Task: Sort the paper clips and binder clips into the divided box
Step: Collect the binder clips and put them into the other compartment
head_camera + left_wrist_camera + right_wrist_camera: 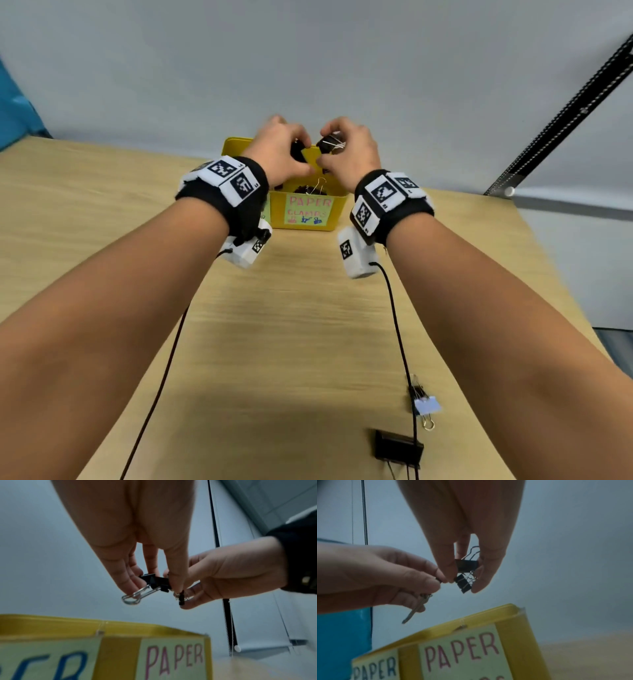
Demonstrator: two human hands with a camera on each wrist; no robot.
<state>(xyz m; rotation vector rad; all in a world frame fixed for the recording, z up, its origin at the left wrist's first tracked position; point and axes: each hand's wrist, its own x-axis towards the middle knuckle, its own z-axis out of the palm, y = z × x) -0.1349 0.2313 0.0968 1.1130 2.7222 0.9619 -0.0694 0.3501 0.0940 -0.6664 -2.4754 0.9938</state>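
Both hands hover close together above the yellow divided box [340,212]. My left hand [303,161] pinches a small black binder clip [154,580] whose silver handles [133,597] hang down toward the box. My right hand [329,149] holds two black binder clips, one [466,565] between thumb and fingers and a smaller one [463,584] just below it. The fingertips of the two hands touch. Inside the right compartment, behind the pink "PAPER CLAMPS" label [310,209], lie more binder clips [313,189]. No paper clips show.
On the wooden table [291,325] near the front right lie a large black binder clip [397,447] and a small pale-blue one [426,406], next to the right wrist's cable. The box's left compartment carries a blue "PAPER" label [375,669]. A grey wall stands behind the box.
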